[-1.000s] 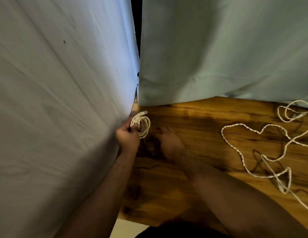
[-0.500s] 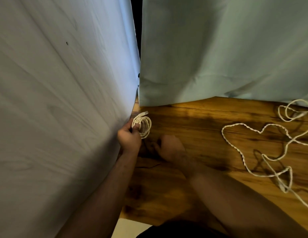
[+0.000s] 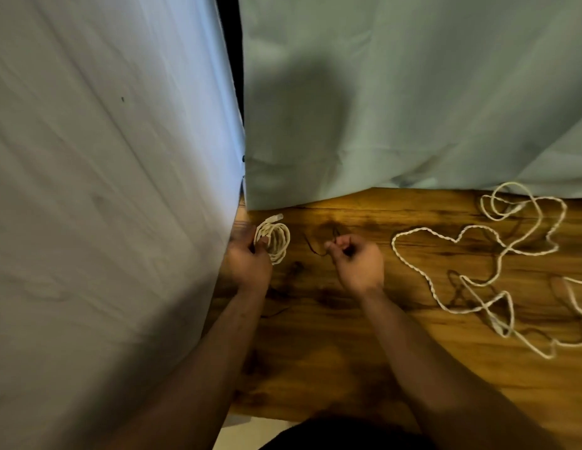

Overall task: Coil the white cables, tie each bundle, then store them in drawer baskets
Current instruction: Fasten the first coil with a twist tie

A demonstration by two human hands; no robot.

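A small coiled white cable (image 3: pixel 274 240) with a plug end sticking up is pinched in my left hand (image 3: pixel 247 261), close against the pale sheet on the left. My right hand (image 3: pixel 356 263) is raised just above the wooden table (image 3: pixel 315 352), its fingers curled round a thin dark tie (image 3: pixel 315 246) whose loose end trails toward the coil. Loose white braided cable (image 3: pixel 471 264) lies uncoiled in wide loops across the right side of the table.
A pale sheet (image 3: pixel 104 206) hangs down on the left and another pale sheet (image 3: pixel 397 92) covers the back, with a dark gap between them. The table's near edge runs along the bottom, above my dark clothing.
My right hand has lifted off the table and moved right, now pinching the thin dark tie. My left hand keeps the coil in the same spot.
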